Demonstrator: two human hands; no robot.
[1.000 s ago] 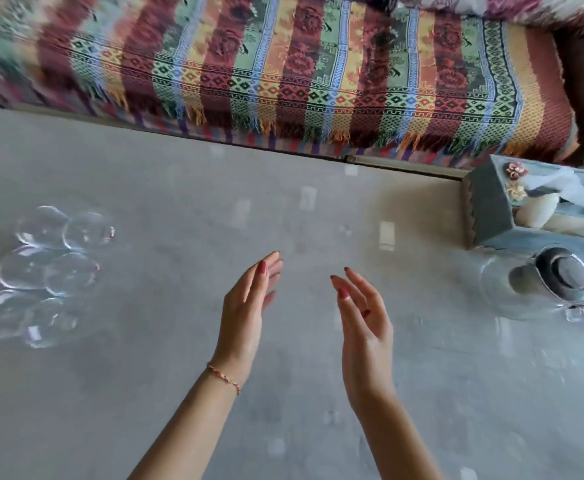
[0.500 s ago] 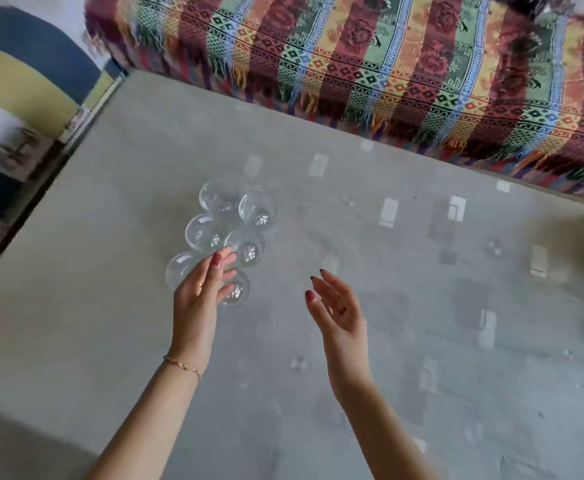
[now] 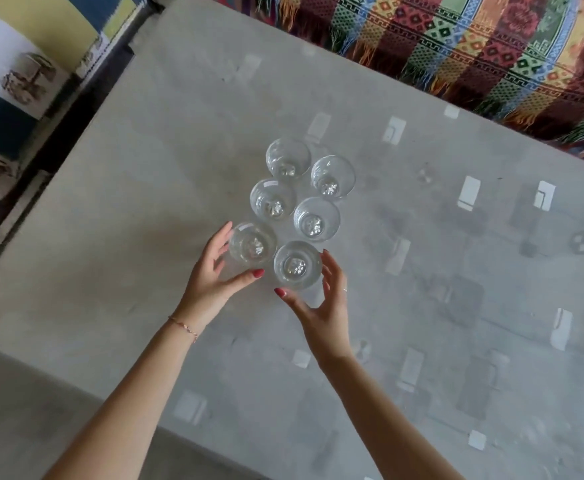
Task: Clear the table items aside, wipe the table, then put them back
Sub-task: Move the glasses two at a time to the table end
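Our left hand (image 3: 211,282) curls around the near-left glass (image 3: 252,243), our right hand (image 3: 321,306) cups the near-right glass (image 3: 297,265), four more glasses (image 3: 295,195) touching behind, bare grey table (image 3: 456,271) stretching right, striped cloth (image 3: 474,46) at far edge.

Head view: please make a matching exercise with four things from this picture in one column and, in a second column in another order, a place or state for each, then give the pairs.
Things
1. left hand
2. right hand
3. far glasses
4. blanket

Places or states
A. striped, fringed, beyond the table's far edge
B. fingers curved round the near-right glass
C. untouched, standing upright behind the others
D. fingers curved round the near-left glass

Pairs: 1-D, 2-B, 3-C, 4-A
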